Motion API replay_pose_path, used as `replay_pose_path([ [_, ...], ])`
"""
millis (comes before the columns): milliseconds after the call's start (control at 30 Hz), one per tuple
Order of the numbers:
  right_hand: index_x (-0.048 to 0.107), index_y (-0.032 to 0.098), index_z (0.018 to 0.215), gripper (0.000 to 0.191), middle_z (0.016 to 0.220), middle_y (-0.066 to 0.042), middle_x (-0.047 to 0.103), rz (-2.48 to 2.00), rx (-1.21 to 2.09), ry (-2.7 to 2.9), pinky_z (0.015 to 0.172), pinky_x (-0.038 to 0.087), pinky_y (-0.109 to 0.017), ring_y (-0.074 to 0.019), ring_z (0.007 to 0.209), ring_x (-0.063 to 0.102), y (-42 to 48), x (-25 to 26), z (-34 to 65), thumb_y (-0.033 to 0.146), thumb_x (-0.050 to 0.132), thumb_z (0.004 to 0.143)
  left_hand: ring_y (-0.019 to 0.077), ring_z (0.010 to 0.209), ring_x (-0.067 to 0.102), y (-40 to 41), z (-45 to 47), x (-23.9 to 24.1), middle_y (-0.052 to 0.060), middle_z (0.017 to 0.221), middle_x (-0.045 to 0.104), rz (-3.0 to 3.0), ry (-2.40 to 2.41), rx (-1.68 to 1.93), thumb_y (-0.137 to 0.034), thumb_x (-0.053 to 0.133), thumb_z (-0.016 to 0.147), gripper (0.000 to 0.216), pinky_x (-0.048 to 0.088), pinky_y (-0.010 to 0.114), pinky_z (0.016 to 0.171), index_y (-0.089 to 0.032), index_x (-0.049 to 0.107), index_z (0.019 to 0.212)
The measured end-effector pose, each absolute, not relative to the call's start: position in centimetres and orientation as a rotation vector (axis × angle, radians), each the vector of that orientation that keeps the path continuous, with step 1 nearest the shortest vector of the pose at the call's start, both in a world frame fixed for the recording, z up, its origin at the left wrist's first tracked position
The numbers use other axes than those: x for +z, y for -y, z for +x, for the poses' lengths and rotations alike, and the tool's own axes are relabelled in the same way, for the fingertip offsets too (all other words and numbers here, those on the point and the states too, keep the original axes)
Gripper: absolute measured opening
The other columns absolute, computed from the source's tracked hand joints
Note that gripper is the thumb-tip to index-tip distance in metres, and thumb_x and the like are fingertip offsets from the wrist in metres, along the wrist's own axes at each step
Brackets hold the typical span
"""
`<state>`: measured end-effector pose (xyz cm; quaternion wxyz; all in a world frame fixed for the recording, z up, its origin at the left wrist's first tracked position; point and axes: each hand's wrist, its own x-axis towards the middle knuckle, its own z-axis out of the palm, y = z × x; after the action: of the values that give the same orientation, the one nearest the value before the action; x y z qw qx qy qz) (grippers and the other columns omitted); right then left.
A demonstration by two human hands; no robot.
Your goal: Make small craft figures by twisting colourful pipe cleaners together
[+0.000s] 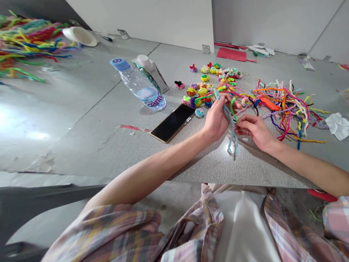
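My left hand [217, 118] is closed around several light blue pipe cleaners [231, 125], whose ends hang down toward the table. A bright green pipe cleaner [232, 109] curves between my two hands. My right hand [255, 131] pinches at its lower end with thumb and forefinger, beside the blue strands. Small rings and flower shapes of bent pipe cleaners [203, 91] lie in a group behind my left hand. To the right of my hands spreads a tangle of loose coloured pipe cleaners [285, 112], with an orange comb [269, 103] on it.
A black-screened phone [173, 123] lies left of my left hand. Behind it a water bottle [140, 87] and a carton [152, 74] stand close together. A white cup [80, 36] lies near more pipe cleaners [29, 40] at far left. Crumpled tissue [338, 125] sits at right.
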<state>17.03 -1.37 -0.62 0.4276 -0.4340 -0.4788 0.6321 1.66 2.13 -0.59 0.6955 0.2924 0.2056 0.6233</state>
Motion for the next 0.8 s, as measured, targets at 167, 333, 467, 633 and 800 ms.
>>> replay_pose_path([
  [167,0.074,0.020,0.072,0.019,0.077,-0.004,0.075,-1.140,1.514,1.251,0.069,0.056,-0.029,-0.0154,0.072,0.067,1.9,-0.4,17.0,0.036,0.085,0.072,0.0205,0.098,0.078,-3.7,0.5,-0.2,0.003,0.079,0.071,0.659,-0.497,1.459,-0.029,0.044,0.115,0.037,0.060,0.033,0.094,-0.023,0.059,0.082],
  [333,0.071,0.020,0.067,0.017,0.058,0.003,0.056,-1.195,1.457,1.341,0.052,0.035,-0.027,-0.0105,0.054,0.046,2.6,-0.4,17.2,0.033,0.079,0.075,0.0171,0.084,0.074,-4.5,-0.4,0.1,0.002,0.077,0.070,0.642,-0.555,1.517,-0.033,0.045,0.115,0.034,0.057,0.030,0.083,-0.025,0.061,0.087],
  [467,0.074,0.020,0.069,0.018,0.057,0.005,0.051,-1.240,1.457,1.382,0.051,0.025,-0.029,-0.0092,0.053,0.040,3.1,-0.5,17.0,0.036,0.080,0.073,0.0156,0.075,0.069,-4.9,-0.8,0.1,0.001,0.076,0.070,0.614,-0.492,1.576,-0.032,0.045,0.115,0.034,0.054,0.028,0.075,-0.026,0.060,0.086],
  [633,0.074,0.020,0.069,0.024,0.057,0.006,0.049,-1.291,1.529,1.366,0.051,0.020,-0.029,-0.0082,0.053,0.036,3.3,-0.4,16.6,0.041,0.084,0.069,0.0151,0.074,0.067,-5.2,-0.8,0.0,0.001,0.077,0.071,0.600,-0.493,1.609,-0.034,0.048,0.114,0.033,0.052,0.026,0.071,-0.025,0.059,0.085],
  [800,0.074,0.020,0.068,0.024,0.058,0.006,0.050,-1.312,1.536,1.386,0.051,0.021,-0.029,-0.0084,0.053,0.036,3.2,-0.4,16.4,0.042,0.084,0.068,0.0168,0.077,0.069,-5.1,-0.7,0.0,0.003,0.081,0.074,0.613,-0.568,1.624,-0.038,0.046,0.115,0.032,0.053,0.028,0.072,-0.027,0.061,0.088],
])
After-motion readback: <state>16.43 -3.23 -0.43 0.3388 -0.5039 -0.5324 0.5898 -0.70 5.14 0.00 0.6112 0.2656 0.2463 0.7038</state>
